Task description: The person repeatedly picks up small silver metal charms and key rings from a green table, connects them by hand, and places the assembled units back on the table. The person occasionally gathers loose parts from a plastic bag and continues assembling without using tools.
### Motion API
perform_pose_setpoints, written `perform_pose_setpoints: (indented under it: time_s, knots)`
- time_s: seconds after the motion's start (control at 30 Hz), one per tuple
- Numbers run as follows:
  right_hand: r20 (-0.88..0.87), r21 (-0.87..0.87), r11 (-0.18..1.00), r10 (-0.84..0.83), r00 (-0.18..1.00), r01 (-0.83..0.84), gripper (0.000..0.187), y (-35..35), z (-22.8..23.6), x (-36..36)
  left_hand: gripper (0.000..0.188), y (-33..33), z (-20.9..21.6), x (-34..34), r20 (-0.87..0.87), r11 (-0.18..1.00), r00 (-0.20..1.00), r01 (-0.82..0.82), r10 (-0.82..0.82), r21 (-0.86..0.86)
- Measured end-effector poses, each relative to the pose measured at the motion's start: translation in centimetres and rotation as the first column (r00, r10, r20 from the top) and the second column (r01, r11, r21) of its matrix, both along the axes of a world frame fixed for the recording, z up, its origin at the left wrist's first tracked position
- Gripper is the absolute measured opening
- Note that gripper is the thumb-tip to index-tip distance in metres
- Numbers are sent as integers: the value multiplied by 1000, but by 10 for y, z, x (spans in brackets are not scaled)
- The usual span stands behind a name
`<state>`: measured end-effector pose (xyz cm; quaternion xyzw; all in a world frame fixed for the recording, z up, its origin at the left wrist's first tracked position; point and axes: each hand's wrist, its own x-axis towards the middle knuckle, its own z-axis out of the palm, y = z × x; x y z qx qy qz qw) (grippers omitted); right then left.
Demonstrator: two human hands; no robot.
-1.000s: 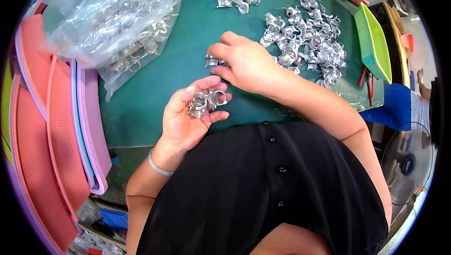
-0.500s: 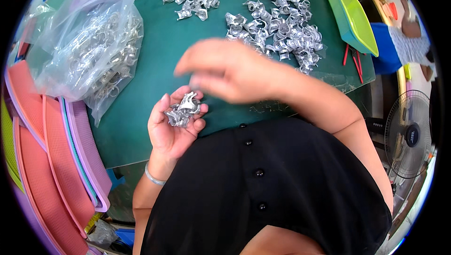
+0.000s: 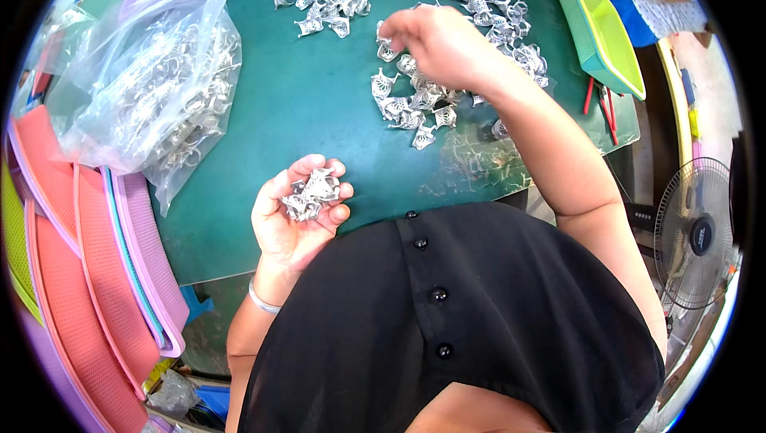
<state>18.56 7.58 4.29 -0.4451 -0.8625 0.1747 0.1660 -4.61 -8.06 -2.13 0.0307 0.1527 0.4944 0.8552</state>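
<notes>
My left hand (image 3: 281, 229) is palm up near the table's front edge, fingers curled round a small heap of silver openwork metal pieces (image 3: 313, 193). They look like little curved, filigree ring-like castings. My right hand (image 3: 447, 46) reaches out over the right-hand pile of the same pieces (image 3: 411, 106). Its bent fingertips close on one silver piece (image 3: 385, 48) at the pile's left edge. The hand and forearm hide the middle of that pile. More pieces (image 3: 339, 2) lie loosely spread farther back.
A clear plastic bag (image 3: 175, 90) full of similar pieces sits at the left on the green table (image 3: 279, 106). Stacked pink and purple baskets (image 3: 96, 257) stand left. At right are a green basket (image 3: 602, 34), red-handled tools (image 3: 610, 110), a fan (image 3: 698, 233) and another person (image 3: 670, 6).
My right hand has moved from above my left hand away to the far pile. Some of that pile's pieces now lie nearer me and farther left. My left hand still holds its heap.
</notes>
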Motion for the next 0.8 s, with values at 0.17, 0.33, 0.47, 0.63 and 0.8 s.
perform_pose_setpoints:
  time_s: [0.17,0.33,0.47,0.63,0.8]
  knots:
    - [92,13,1000,2,996,-4,26,7,-7,4,41,2,-6,0,88,999,996,-1,-4,49]
    - [209,276,960,-21,978,-38,17,11,-24,3,41,2,-6,0,84,998,996,6,-11,62]
    - [238,320,947,-68,969,-12,14,18,-31,-4,40,2,-6,0,63,998,998,6,-9,56]
    - [43,41,997,67,997,-69,10,29,-23,0,40,1,-7,-1,50,998,999,13,-16,67]
    - [-117,-50,975,212,970,-219,31,29,-16,-4,41,2,-9,-1,74,997,997,14,-20,82]
